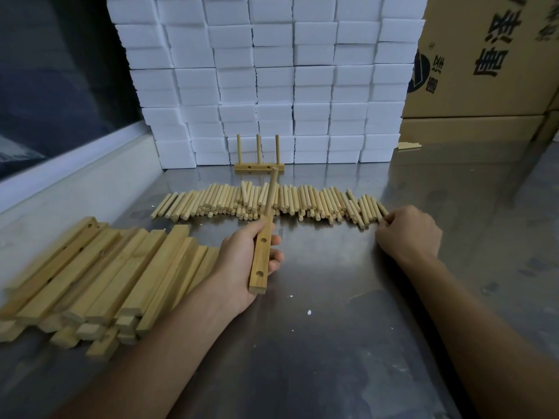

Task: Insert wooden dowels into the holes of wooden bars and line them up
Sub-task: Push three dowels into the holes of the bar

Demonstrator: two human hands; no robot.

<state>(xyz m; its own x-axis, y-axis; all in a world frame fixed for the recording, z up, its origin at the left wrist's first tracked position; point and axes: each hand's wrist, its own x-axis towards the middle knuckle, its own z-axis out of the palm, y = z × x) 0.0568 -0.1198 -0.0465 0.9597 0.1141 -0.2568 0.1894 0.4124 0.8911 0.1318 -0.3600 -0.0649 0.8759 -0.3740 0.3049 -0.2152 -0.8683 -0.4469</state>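
You are working in dim, cool, even light that falls from above. The steel tabletop (348, 297) throws back a soft pale sheen at its middle and along its far right part, with no hard glare. Shadows are faint and diffuse; your forearms at the lower edge sit in the darkest part of the view. The stack of white foam blocks (272, 80) is the brightest area, yet its seams stay readable. Wide-angle distortion bows the window ledge (69, 176) and tilts the cardboard box (490, 55), whose printing is smeared with blur. The centre is fairly sharp; the corners soften.
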